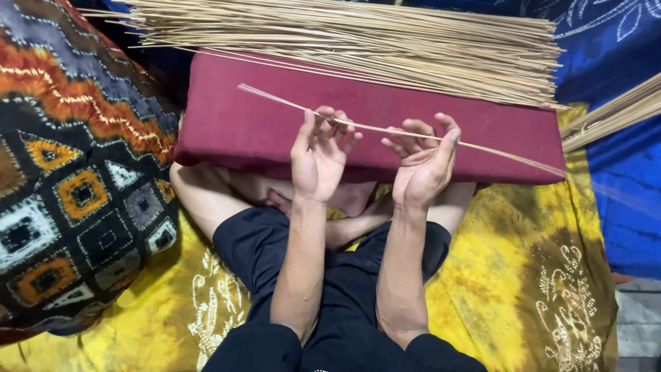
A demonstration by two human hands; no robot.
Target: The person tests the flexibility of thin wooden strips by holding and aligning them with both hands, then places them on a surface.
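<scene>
A few thin pale sticks (482,147) lie together as a long slender strand across both hands, slanting from upper left to lower right over a maroon cushion (241,117). My left hand (318,155) pinches the strand near its middle with raised fingers. My right hand (423,162) grips it a little further right, fingers curled around it. A big heap of the same thin sticks (358,41) rests along the cushion's far edge.
I sit cross-legged in dark shorts on a yellow patterned cloth (523,275). A patterned pillow in black, orange and white (76,172) lies at left. Blue patterned fabric (620,172) and another bundle of sticks (613,117) are at right.
</scene>
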